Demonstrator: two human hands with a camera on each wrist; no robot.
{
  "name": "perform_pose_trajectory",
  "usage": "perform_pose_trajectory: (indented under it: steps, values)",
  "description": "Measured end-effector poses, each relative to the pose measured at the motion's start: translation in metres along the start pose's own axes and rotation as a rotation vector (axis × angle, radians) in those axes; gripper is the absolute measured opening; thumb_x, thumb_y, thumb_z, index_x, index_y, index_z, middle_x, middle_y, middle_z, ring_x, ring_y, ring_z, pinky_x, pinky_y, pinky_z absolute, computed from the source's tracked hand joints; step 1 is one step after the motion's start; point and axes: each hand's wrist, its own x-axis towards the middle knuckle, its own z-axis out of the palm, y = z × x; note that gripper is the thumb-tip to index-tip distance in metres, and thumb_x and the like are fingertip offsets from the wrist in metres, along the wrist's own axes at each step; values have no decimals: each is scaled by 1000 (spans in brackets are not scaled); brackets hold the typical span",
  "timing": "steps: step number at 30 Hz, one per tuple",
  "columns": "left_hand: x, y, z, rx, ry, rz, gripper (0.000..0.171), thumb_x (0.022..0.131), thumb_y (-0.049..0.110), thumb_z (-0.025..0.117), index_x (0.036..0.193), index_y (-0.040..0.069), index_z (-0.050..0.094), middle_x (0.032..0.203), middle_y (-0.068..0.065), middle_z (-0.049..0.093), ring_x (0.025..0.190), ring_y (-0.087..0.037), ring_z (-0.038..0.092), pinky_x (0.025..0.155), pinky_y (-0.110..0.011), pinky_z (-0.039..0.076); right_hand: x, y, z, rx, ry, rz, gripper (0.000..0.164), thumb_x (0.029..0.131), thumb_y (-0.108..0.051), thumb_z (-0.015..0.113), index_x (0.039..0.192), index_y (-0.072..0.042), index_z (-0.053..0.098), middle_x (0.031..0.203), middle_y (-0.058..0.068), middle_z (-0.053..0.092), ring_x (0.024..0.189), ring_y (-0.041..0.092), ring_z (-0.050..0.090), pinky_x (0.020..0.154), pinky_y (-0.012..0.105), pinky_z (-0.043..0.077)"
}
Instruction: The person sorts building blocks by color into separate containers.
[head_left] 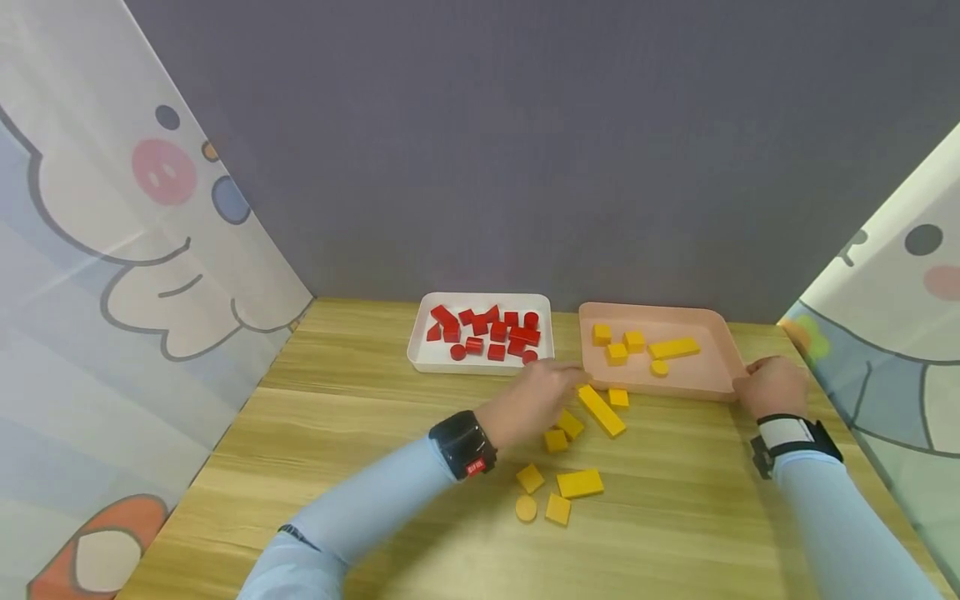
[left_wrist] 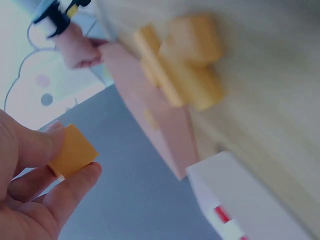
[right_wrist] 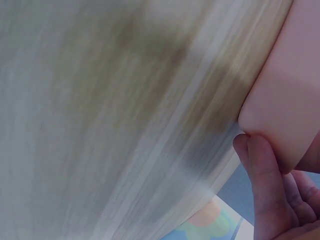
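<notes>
At one table [head_left: 675,508], the left hand [head_left: 528,404] pinches one block [left_wrist: 75,152], the right hand [head_left: 774,387] one tray [head_left: 705,375] holding five.

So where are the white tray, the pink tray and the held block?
White tray [head_left: 465,367], head view: front wall.
Pink tray [head_left: 711,363], head view: bare bottom.
Held block [left_wrist: 75,151], left wrist view: visible face.

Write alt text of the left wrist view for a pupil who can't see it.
A left hand pinches a square-faced yellow block in the foreground. Beyond, a right hand grips the corner of a pink tray; blurred yellow blocks and a white tray showing red pieces are nearby.
</notes>
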Motion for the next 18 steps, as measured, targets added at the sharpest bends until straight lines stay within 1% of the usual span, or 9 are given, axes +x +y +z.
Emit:
perform_pose_trajectory:
  steps: [2,4,6,8,10,12,14,16,18]
  values:
    - [16,-2,-2,-18,49,-9,45,92,3,76,136,12,68,132,-2,74,114,-12,73,95,-18,57,-1,0,0,-1,4,1,30,90,-10,62,98,17,70,91,34,70,94,47,52,67,44,46]
    - [32,-2,-1,-46,61,-49,46,93,7,77,138,13,66,132,-2,74,114,-12,73,94,-18,57,-3,0,-1,2,-1,11,30,90,-10,61,100,17,69,93,34,69,95,47,52,68,46,48]
    - [48,-1,0,-96,46,-99,47,95,11,76,140,14,64,134,0,72,114,-10,72,95,-18,57,-3,1,-2,-2,-2,16,31,90,-10,61,101,18,69,95,35,69,94,47,52,68,46,49]
    - [64,2,4,-127,9,-144,47,97,14,74,142,16,62,137,1,70,116,-8,70,98,-18,56,-3,2,-3,-6,2,21,31,90,-10,61,101,18,69,96,35,69,93,47,54,67,46,50]
    - [79,4,9,-145,-28,-167,47,98,17,73,144,17,61,140,3,69,118,-8,68,102,-18,54,-3,2,-4,-9,7,19,31,89,-10,61,101,18,69,95,35,69,90,46,56,64,43,49]
    - [92,6,17,-144,-60,-170,47,98,19,73,144,18,61,141,4,68,120,-8,66,106,-18,52,-2,2,-4,-10,12,10,30,89,-9,62,99,17,70,90,33,70,85,43,58,60,41,48]
    - [105,6,27,-119,-73,-150,44,98,19,72,142,18,64,139,5,69,122,-8,66,107,-18,50,-1,2,-2,-3,7,9,28,89,-9,63,97,17,70,84,30,71,80,41,58,56,37,46]
    - [117,6,39,-107,-74,-136,42,98,19,73,139,19,66,136,7,71,123,-7,66,107,-18,50,0,1,-1,1,2,10,28,88,-9,63,96,16,70,81,28,70,79,39,58,55,36,46]
    - [127,5,49,-97,-83,-123,40,97,19,74,137,20,68,134,8,71,123,-6,66,107,-16,49,0,0,0,3,2,18,28,88,-9,63,98,16,70,84,29,71,80,40,59,56,37,48]
